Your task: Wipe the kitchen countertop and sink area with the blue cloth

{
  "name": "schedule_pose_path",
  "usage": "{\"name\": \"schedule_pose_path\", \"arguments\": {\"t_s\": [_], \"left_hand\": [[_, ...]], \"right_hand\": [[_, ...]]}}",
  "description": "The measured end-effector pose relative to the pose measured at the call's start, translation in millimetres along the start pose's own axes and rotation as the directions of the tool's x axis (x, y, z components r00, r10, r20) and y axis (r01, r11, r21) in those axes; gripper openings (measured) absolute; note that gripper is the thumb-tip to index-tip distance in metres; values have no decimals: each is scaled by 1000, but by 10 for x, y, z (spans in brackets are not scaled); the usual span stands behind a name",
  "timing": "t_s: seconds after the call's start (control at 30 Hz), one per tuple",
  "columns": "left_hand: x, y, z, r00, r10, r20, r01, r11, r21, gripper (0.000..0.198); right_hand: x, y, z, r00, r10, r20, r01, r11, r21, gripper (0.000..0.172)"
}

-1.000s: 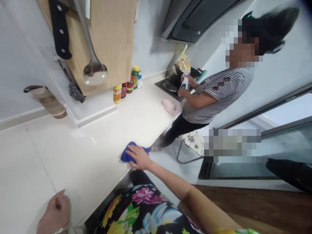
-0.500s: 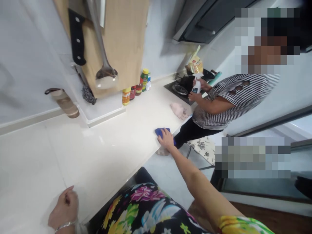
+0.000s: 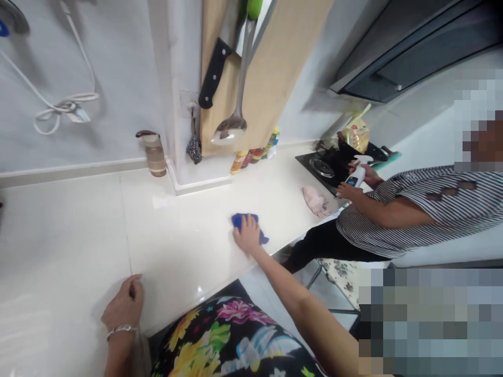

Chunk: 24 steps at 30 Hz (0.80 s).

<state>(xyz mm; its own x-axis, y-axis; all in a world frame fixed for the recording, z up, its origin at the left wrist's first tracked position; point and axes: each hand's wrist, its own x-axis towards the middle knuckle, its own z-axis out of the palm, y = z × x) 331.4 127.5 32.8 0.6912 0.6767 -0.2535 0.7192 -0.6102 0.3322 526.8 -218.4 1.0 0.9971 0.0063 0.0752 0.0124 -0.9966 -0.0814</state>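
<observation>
My right hand (image 3: 248,234) lies pressed on a blue cloth (image 3: 240,220) on the white countertop (image 3: 78,235), arm stretched out, fingers curled over the cloth. Near the counter's front edge my left hand (image 3: 123,305) rests with its fingers curled in; a silver bracelet sits on the wrist. Nothing shows in that hand.
Another person in a striped top (image 3: 424,209) stands at the black hob (image 3: 324,165) holding a white spray bottle (image 3: 356,175). A pink cloth (image 3: 315,201) lies beside the hob. A knife (image 3: 214,73) and a ladle (image 3: 234,123) hang on a wooden board above sauce bottles (image 3: 253,155). A jar (image 3: 154,155) stands by the wall.
My right hand has slid the blue cloth away from the front edge and inward across the counter. The view has swung left; my left hand stays put.
</observation>
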Motion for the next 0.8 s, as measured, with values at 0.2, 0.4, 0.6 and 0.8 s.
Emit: {"name": "schedule_pose_path", "arguments": {"t_s": [0.2,0.4,0.6,0.8], "left_hand": [[22,-22,9,1000,-3,14,3,1000,21,46],[44,-39,25,1000,-12,18,11,999,44,46],[60,-40,-5,995,-37,88,34,999,36,48],[91,-51,-24,984,-74,163,72,997,20,49]], "right_hand": [[-508,-1189,-57,857,-499,132,482,865,142,75],[-965,-1493,-97,461,-887,21,855,451,254,70],[-511,-927,-35,592,-806,-15,771,561,300,67],[165,139,41,897,-441,-21,440,890,118,61]]}}
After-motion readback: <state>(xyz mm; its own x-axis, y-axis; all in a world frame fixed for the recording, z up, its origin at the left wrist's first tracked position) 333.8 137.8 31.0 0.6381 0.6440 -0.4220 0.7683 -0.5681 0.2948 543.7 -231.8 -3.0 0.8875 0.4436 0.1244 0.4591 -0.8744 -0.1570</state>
